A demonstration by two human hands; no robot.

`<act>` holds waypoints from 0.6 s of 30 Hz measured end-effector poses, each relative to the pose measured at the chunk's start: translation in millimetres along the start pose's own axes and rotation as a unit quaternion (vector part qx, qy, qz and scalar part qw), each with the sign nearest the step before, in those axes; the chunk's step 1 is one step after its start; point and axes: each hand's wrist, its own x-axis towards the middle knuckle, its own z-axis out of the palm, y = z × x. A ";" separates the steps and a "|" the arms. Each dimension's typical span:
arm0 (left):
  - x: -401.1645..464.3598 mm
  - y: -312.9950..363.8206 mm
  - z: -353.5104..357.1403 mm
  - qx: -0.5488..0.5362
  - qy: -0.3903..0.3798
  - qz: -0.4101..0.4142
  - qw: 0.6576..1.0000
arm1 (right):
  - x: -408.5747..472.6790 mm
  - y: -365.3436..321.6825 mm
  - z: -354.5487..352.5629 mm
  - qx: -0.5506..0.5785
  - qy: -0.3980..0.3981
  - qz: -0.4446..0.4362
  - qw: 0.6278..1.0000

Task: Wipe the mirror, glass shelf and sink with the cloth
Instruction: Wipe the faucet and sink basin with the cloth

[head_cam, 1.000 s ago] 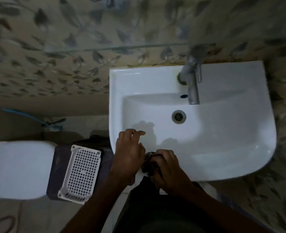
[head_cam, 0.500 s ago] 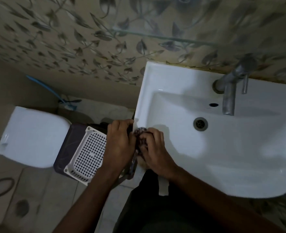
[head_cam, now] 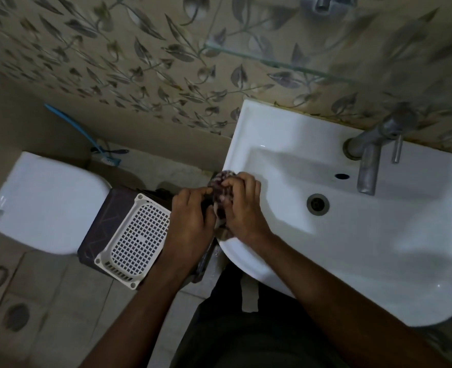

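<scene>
The cloth point(head_cam: 221, 193) sits bunched at the left edge of the sink point(head_cam: 379, 248), over the rim where the basin wall turns down toward the floor, and it lies between the two hands rather than ahead of either. The right hand point(head_cam: 242, 208) is on the basin side with its fingers curled over the top of the wad, gripping it; the left hand point(head_cam: 191, 216) is on the outer side, its fingers bent in against the cloth and seeming to pinch its lower part, though the grip itself is partly hidden. The bundle runs roughly from the rim edge back toward the person, so its long axis lies along the gap between the palms. The right hand looks nearer the basin and so better placed to carry the cloth across the white surface toward the drain point(head_cam: 317, 204) and tap point(head_cam: 368, 160). The cloth looks dark, mottled with pale specks, crumpled into a tight ball and possibly damp; it is too dim to be sure. The glass shelf point(head_cam: 272, 62) hangs on the wall above, well apart from the hands
</scene>
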 end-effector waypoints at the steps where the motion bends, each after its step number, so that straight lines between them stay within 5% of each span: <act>1: 2.4 2.3 -1.6 -0.011 0.002 -0.001 1.000 | 11.9 0.6 0.8 0.001 0.012 0.022 1.000; 10: 18.1 9.1 -5.6 -0.052 0.012 0.004 0.999 | -21.5 -7.6 -3.2 0.018 -0.025 0.008 0.999; 18: 33.8 16.5 -7.4 -0.060 0.011 0.014 0.998 | 87.6 6.2 -12.8 -0.102 0.077 0.044 0.991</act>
